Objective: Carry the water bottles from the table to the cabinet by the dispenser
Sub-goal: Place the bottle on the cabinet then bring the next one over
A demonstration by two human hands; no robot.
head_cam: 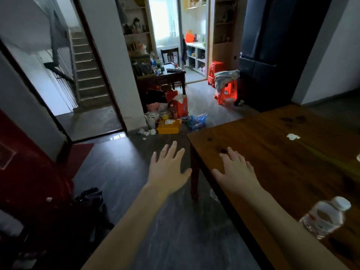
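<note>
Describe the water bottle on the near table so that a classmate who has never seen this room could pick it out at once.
Start at the large brown wooden table on the right. Follow its near edge towards the camera, past the right hand, to the clear plastic water bottle with a white cap and a white and red label. It is the only bottle fully visible there; the other small object is a crumpled white scrap.

A reddish-brown wooden table (292, 162) with dark knots holds a clear water bottle (323, 219), white-capped, its label seemingly red-and-white. Orange-red stools (226, 90) and a yellow box (168, 128) brighten the grey floor (120, 162).
</note>
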